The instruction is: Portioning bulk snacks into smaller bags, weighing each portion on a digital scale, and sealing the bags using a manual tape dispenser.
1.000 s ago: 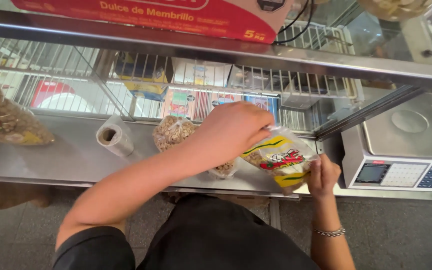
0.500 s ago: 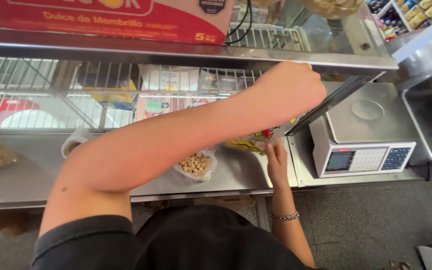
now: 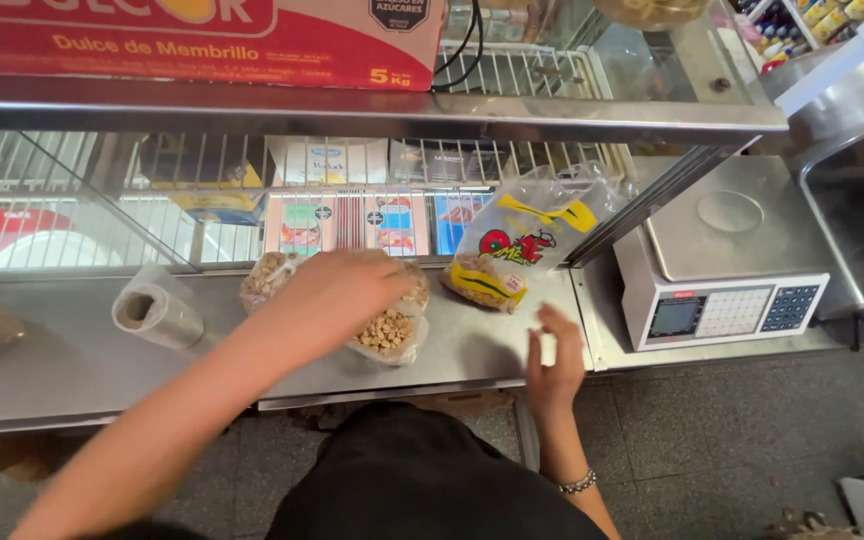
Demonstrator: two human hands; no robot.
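The right hand is seen nearest, raised at the front edge of the steel counter, with fingers loosely spread and nothing held. A little further, the left hand is laid palm down on a clear bag of nuts; whether the bag is gripped cannot be told. A roll of thin plastic bags is lying to the left. Behind, a printed yellow and white bag is leaned against the glass case, apart from both hands. A scale is placed at the right.
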